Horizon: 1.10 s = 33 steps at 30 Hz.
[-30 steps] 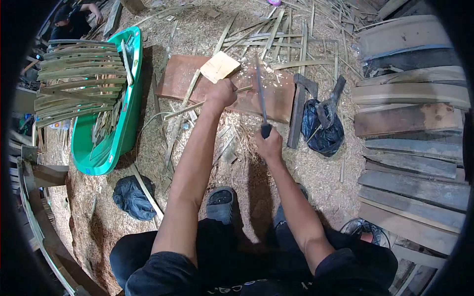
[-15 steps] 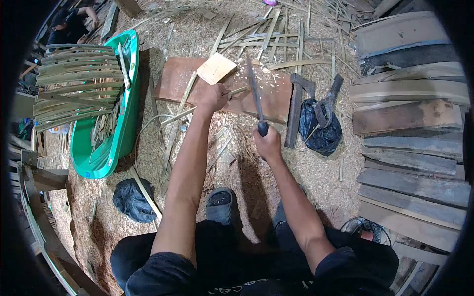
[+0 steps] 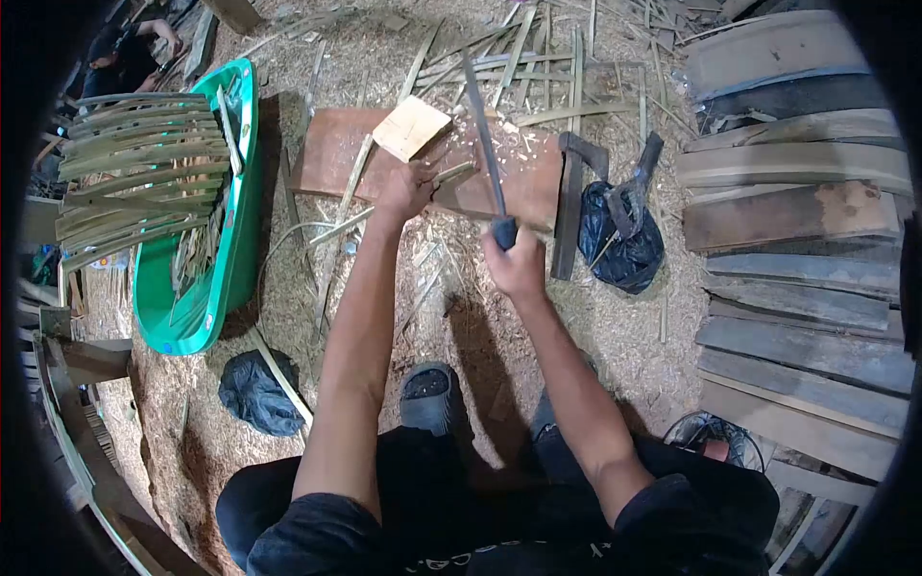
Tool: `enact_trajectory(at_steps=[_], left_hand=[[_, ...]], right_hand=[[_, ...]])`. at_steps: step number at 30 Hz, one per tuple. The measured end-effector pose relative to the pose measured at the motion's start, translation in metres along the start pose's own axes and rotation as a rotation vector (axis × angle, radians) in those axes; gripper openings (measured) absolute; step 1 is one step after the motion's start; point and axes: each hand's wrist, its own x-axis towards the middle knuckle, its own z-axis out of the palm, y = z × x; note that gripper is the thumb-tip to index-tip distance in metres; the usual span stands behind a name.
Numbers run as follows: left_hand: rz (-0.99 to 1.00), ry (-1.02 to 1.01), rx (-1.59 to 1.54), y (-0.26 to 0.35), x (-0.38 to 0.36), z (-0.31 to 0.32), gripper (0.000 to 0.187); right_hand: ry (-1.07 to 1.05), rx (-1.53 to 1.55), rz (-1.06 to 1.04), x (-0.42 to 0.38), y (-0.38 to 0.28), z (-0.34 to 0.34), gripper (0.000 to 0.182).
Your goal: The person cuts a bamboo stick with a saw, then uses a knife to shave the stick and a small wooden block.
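My left hand (image 3: 406, 190) is closed around a thin wooden strip (image 3: 455, 173), whose short end sticks out to the right over a reddish-brown plank (image 3: 331, 149). In my right hand (image 3: 519, 265) is a long machete (image 3: 488, 144), gripped by its dark handle. The blade points away from me over the plank, to the right of the strip and apparently apart from it. A pale square wood block (image 3: 411, 128) rests on the plank just beyond my left hand. Small chips lie scattered near the blade.
At left, a green tub (image 3: 240, 192) holds many slats. A hatchet-like tool (image 3: 573, 192) lies right of the plank, near another tool (image 3: 629, 206) on a black plastic bag (image 3: 615, 264). Boards (image 3: 797, 221) line the right side. Another person (image 3: 120, 58) is at upper left.
The machete has shifted slightly left, and its tip now reaches farther up the view. My left hand still grips the strip, which has moved little.
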Motion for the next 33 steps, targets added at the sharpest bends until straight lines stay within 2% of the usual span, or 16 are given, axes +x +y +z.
enact_trajectory(at_steps=[2, 3, 4, 5, 8, 9, 12, 13, 16, 17, 20, 21, 24, 25, 28, 33], left_hand=[[0.104, 0.021, -0.033, -0.007, 0.004, 0.000, 0.024], [-0.016, -0.119, -0.021, -0.006, 0.006, -0.004, 0.026], [0.020, -0.095, -0.016, -0.005, 0.005, -0.005, 0.026], [0.059, -0.066, -0.014, -0.004, 0.004, -0.006, 0.027], [0.148, 0.032, 0.041, 0.000, 0.009, -0.008, 0.026], [0.168, 0.059, 0.041, -0.005, 0.009, -0.004, 0.026], [0.093, 0.002, 0.018, -0.005, -0.003, -0.002, 0.024], [0.114, 0.020, 0.022, -0.008, -0.003, 0.000, 0.025], [0.145, 0.046, 0.009, -0.015, 0.000, 0.006, 0.028], [0.123, 0.029, 0.003, -0.017, 0.001, 0.006, 0.028], [0.092, 0.010, -0.032, -0.026, 0.002, 0.015, 0.027], [0.092, 0.005, -0.038, -0.021, 0.006, 0.010, 0.027], [0.011, 0.027, -0.106, -0.009, 0.001, 0.004, 0.029], [0.096, 0.053, -0.037, -0.011, 0.001, 0.005, 0.031], [0.108, 0.004, -0.032, -0.007, -0.001, -0.002, 0.024], [0.047, -0.001, -0.050, -0.012, -0.002, 0.004, 0.027]], right_hand=[[0.021, 0.056, -0.095, 0.003, 0.000, 0.005, 0.027], [0.009, 0.028, -0.111, 0.000, 0.017, 0.010, 0.028], [0.000, -0.001, -0.130, -0.002, 0.037, 0.015, 0.030], [-0.153, -0.219, 0.075, -0.003, 0.060, 0.018, 0.028], [-0.191, -0.272, 0.286, -0.014, 0.066, 0.009, 0.028], [-0.136, -0.288, 0.175, -0.014, 0.060, 0.008, 0.029], [-0.174, -0.068, 0.122, -0.002, 0.023, -0.003, 0.029], [-0.036, -0.049, -0.034, 0.003, 0.022, 0.004, 0.028], [0.010, 0.083, -0.018, 0.005, -0.004, 0.005, 0.026], [-0.005, -0.007, -0.062, 0.003, 0.027, 0.015, 0.028], [-0.146, -0.281, 0.112, -0.012, 0.065, 0.014, 0.029], [-0.100, -0.227, 0.028, -0.013, 0.056, 0.012, 0.032], [-0.276, -0.182, 0.225, 0.005, 0.026, -0.002, 0.033], [-0.194, -0.111, 0.329, 0.007, 0.005, -0.002, 0.033], [0.022, 0.026, -0.099, 0.016, -0.006, 0.004, 0.030], [-0.210, -0.271, 0.218, -0.006, 0.070, 0.017, 0.034]])
